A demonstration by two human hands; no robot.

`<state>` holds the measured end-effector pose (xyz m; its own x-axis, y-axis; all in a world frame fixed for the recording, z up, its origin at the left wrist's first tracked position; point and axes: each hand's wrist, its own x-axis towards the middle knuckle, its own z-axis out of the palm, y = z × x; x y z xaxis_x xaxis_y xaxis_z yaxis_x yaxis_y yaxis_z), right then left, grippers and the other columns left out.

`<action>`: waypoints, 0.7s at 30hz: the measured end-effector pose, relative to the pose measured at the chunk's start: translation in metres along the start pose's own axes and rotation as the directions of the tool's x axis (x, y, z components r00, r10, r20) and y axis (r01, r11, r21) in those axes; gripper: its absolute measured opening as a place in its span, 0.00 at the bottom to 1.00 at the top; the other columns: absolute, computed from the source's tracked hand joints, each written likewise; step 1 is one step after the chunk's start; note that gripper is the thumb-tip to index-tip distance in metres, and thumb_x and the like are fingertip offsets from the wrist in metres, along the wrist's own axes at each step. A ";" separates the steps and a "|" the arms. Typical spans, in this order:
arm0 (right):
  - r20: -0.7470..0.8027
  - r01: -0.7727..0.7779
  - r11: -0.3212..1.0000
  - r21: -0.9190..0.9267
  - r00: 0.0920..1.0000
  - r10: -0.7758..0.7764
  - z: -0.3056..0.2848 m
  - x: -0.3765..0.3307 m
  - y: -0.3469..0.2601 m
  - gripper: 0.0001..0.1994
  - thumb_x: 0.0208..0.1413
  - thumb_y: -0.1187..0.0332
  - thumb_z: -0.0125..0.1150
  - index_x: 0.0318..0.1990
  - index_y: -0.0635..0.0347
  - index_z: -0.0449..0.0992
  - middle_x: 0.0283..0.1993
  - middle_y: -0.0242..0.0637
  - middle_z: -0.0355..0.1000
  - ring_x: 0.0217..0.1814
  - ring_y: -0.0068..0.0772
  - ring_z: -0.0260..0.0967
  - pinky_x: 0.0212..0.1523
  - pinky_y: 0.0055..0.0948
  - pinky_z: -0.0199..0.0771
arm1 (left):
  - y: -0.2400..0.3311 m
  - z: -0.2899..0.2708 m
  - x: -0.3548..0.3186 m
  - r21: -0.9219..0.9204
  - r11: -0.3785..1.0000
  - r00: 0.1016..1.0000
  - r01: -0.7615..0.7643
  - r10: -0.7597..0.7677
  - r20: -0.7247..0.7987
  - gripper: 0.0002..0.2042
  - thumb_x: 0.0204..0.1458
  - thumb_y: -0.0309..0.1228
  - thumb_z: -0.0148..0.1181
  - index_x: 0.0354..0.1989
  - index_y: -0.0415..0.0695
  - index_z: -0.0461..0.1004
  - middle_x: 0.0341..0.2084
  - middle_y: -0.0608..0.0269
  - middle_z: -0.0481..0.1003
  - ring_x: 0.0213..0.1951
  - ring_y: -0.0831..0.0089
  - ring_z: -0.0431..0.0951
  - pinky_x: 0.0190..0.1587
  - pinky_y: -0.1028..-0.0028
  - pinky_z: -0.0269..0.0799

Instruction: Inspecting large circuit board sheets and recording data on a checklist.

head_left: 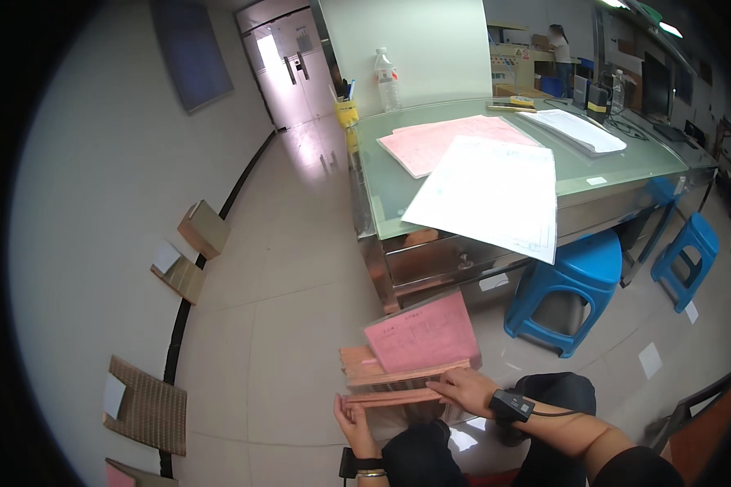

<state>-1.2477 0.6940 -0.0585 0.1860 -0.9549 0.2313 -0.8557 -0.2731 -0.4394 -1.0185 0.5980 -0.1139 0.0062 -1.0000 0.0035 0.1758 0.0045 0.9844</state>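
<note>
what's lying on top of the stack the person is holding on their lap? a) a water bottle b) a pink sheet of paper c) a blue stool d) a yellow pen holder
b, since a pink sheet rests on the stack of flat brownish pieces that the left hand and right hand grip at its near side.

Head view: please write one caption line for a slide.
Both hands, left and right, hold a stack of pink papers beside a glass-topped desk.
</note>
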 end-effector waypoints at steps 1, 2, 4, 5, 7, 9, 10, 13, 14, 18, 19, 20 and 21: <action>-0.043 -0.022 1.000 -0.017 0.999 0.021 0.002 0.005 0.003 0.19 0.51 0.63 0.56 0.51 0.56 0.69 0.39 0.40 0.66 0.41 0.43 0.66 0.41 0.37 0.68 | 0.004 0.001 -0.004 0.010 1.000 1.000 -0.021 0.021 -0.003 0.23 0.58 0.30 0.49 0.60 0.36 0.54 0.56 0.49 0.59 0.58 0.65 0.59 0.61 0.68 0.51; -0.086 -0.044 0.998 -0.034 0.995 0.041 0.003 0.007 0.003 0.19 0.51 0.64 0.57 0.51 0.56 0.69 0.38 0.40 0.66 0.41 0.43 0.66 0.41 0.38 0.67 | 0.009 -0.001 -0.012 0.011 1.000 1.000 -0.023 0.023 -0.005 0.23 0.58 0.30 0.49 0.60 0.36 0.54 0.56 0.49 0.59 0.58 0.65 0.59 0.61 0.68 0.51; -0.061 -0.099 0.994 -0.039 0.993 0.096 -0.004 0.008 0.001 0.19 0.50 0.64 0.58 0.51 0.58 0.69 0.39 0.40 0.65 0.42 0.44 0.65 0.43 0.38 0.66 | 0.022 -0.007 -0.035 0.179 0.984 1.000 -0.024 0.024 0.003 0.22 0.57 0.27 0.48 0.59 0.36 0.55 0.56 0.49 0.60 0.58 0.63 0.59 0.61 0.67 0.52; -0.066 -0.110 0.992 -0.055 0.992 0.107 -0.007 0.011 0.000 0.20 0.49 0.64 0.58 0.51 0.58 0.69 0.40 0.40 0.65 0.44 0.44 0.65 0.45 0.39 0.65 | 0.019 -0.015 -0.046 0.170 0.985 1.000 0.014 -0.013 -0.002 0.22 0.56 0.25 0.48 0.59 0.35 0.55 0.56 0.48 0.60 0.58 0.63 0.60 0.61 0.66 0.52; -0.077 -0.122 0.990 -0.076 0.990 0.116 -0.007 0.016 0.002 0.20 0.49 0.64 0.58 0.51 0.59 0.69 0.42 0.41 0.65 0.46 0.43 0.64 0.47 0.39 0.64 | 0.020 -0.026 -0.074 0.186 0.982 0.999 0.021 -0.028 0.036 0.20 0.56 0.31 0.50 0.56 0.35 0.59 0.51 0.50 0.65 0.53 0.62 0.65 0.57 0.67 0.58; -0.192 -0.113 0.977 -0.180 0.978 0.078 0.001 0.017 0.009 0.23 0.48 0.65 0.59 0.53 0.59 0.66 0.49 0.43 0.64 0.53 0.44 0.62 0.53 0.40 0.61 | 0.025 -0.032 -0.097 0.209 0.977 0.997 0.028 -0.043 0.071 0.22 0.58 0.35 0.51 0.55 0.33 0.59 0.48 0.50 0.68 0.49 0.63 0.68 0.53 0.68 0.64; -0.185 -0.103 0.980 -0.171 0.980 0.071 0.005 0.016 0.007 0.23 0.48 0.65 0.59 0.53 0.59 0.66 0.49 0.43 0.64 0.53 0.44 0.62 0.53 0.40 0.61 | 0.022 -0.041 -0.108 0.180 0.981 0.993 0.076 -0.091 0.078 0.21 0.58 0.33 0.50 0.55 0.33 0.59 0.50 0.50 0.67 0.51 0.62 0.67 0.54 0.68 0.62; -0.129 -0.150 0.958 -0.243 0.984 0.122 0.014 0.011 0.002 0.30 0.49 0.66 0.57 0.60 0.59 0.56 0.60 0.46 0.57 0.64 0.46 0.53 0.62 0.45 0.51 | 0.010 -0.055 -0.127 0.183 0.975 0.983 0.127 -0.148 0.109 0.19 0.58 0.31 0.48 0.55 0.33 0.60 0.52 0.50 0.65 0.54 0.61 0.65 0.57 0.67 0.58; -0.139 -0.155 0.946 -0.286 0.983 0.119 0.016 0.010 0.003 0.31 0.50 0.64 0.56 0.62 0.60 0.54 0.62 0.46 0.56 0.65 0.46 0.51 0.64 0.46 0.47 | 0.009 -0.058 -0.129 0.208 0.971 0.975 0.121 -0.155 0.158 0.19 0.58 0.31 0.48 0.55 0.34 0.61 0.53 0.50 0.64 0.56 0.60 0.63 0.58 0.66 0.57; -0.127 -0.173 0.925 -0.338 0.982 0.137 0.013 0.003 -0.008 0.32 0.51 0.63 0.55 0.64 0.60 0.52 0.65 0.46 0.51 0.69 0.44 0.45 0.66 0.48 0.42 | 0.014 -0.044 -0.134 0.462 0.857 0.966 -0.231 0.145 0.214 0.17 0.56 0.29 0.49 0.53 0.36 0.64 0.53 0.47 0.64 0.56 0.52 0.62 0.59 0.62 0.55; -0.117 -0.168 0.920 -0.353 0.984 0.134 0.015 0.000 -0.011 0.32 0.52 0.63 0.54 0.64 0.60 0.52 0.66 0.46 0.51 0.69 0.43 0.44 0.66 0.48 0.41 | 0.011 -0.045 -0.135 0.462 0.853 0.964 -0.242 0.160 0.211 0.17 0.56 0.29 0.49 0.53 0.36 0.64 0.53 0.46 0.64 0.56 0.52 0.62 0.59 0.62 0.55; -0.107 -0.163 0.915 -0.370 0.985 0.132 0.017 -0.002 -0.013 0.32 0.52 0.63 0.54 0.64 0.61 0.52 0.66 0.45 0.50 0.70 0.42 0.44 0.67 0.48 0.40 | 0.010 -0.045 -0.136 0.462 0.850 0.962 -0.254 0.175 0.208 0.16 0.56 0.28 0.49 0.53 0.36 0.65 0.53 0.46 0.64 0.56 0.52 0.62 0.59 0.62 0.55; -0.109 -0.155 0.923 -0.353 0.986 0.125 0.018 -0.002 -0.014 0.31 0.52 0.63 0.54 0.63 0.62 0.53 0.67 0.44 0.50 0.71 0.41 0.43 0.67 0.50 0.39 | 0.010 -0.046 -0.136 0.451 0.857 0.964 -0.248 0.174 0.199 0.17 0.56 0.28 0.49 0.53 0.36 0.64 0.53 0.45 0.64 0.56 0.51 0.61 0.60 0.61 0.54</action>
<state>-1.2268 0.6973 -0.0686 0.0244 -0.9632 0.2678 -0.9888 -0.0627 -0.1354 -0.9727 0.7343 -0.1124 -0.1593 -0.9647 0.2098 -0.2948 0.2493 0.9225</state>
